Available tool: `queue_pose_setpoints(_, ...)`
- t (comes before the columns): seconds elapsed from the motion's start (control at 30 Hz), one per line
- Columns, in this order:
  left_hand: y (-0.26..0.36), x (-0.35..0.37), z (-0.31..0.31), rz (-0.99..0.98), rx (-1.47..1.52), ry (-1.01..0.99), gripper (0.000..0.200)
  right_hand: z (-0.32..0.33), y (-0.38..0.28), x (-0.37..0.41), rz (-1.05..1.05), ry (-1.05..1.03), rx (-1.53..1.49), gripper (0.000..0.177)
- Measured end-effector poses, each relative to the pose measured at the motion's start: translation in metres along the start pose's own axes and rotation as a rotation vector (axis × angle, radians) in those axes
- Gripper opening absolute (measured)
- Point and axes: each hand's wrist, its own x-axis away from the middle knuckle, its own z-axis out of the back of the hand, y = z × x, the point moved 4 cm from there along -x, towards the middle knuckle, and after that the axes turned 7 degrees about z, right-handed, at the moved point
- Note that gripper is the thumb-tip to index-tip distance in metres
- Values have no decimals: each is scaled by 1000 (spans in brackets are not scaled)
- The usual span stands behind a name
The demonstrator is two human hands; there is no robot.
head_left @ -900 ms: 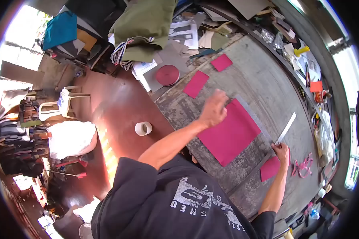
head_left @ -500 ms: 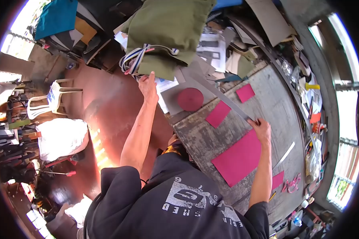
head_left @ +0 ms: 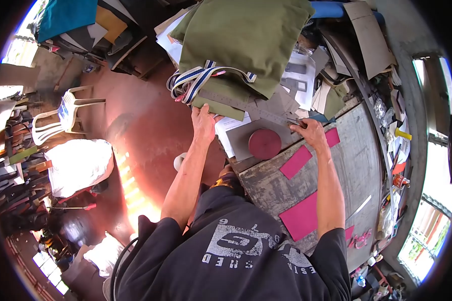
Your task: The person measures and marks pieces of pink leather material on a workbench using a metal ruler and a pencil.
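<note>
A large piece of olive-green cloth (head_left: 236, 45) lies folded over papers at the far end of the bench. My left hand (head_left: 204, 124) pinches its near lower edge. In my right hand (head_left: 311, 131) is one end of a long metal ruler (head_left: 268, 114), whose other end reaches left across the lower flap of the cloth. A bundle of white-and-blue striped strap (head_left: 191, 83) rests on the cloth, just above my left hand. Between my hands, a dark red roll (head_left: 264, 144) sits on a grey sheet (head_left: 243, 138).
Several magenta pieces, including a large one (head_left: 302, 216), are spread over the worn wooden bench (head_left: 266, 188). Pink-handled scissors (head_left: 360, 240) lie near its right side. Scraps and papers (head_left: 299, 75) pile up at the back. A white plastic chair (head_left: 65, 113) stands at left.
My right hand has moved up and left with the ruler, which now lies across the lower cloth flap. My left hand stays at the cloth's edge. The view has shifted slightly.
</note>
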Motion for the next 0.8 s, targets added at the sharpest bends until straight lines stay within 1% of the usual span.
queue_pose_setpoints(0.13, -1, -2, 9, 35, 17, -14, 35, -5, 4, -9, 3, -18, 43, 55)
queue_pose_setpoints(0.23, -3, -2, 11, 26, 83, -84, 34, -10, 12, -15, 4, -41, 42, 57)
queue_pose_setpoints(0.4, -8, 0, 14, 54, 105, -90, 35, -19, 23, -17, -3, -67, 55, 61)
queue_pose_setpoints(0.53, -12, -7, 17, 89, 133, -100, 32, -20, 25, -17, 7, -64, 45, 60)
queue_pose_setpoints(0.63, -12, -4, 16, 89, 159, -106, 33, -19, 25, -17, 23, -43, 31, 60)
queue_pose_setpoints(0.8, -15, -2, 17, 125, 185, -108, 36, -13, 23, -13, 10, -76, 48, 60)
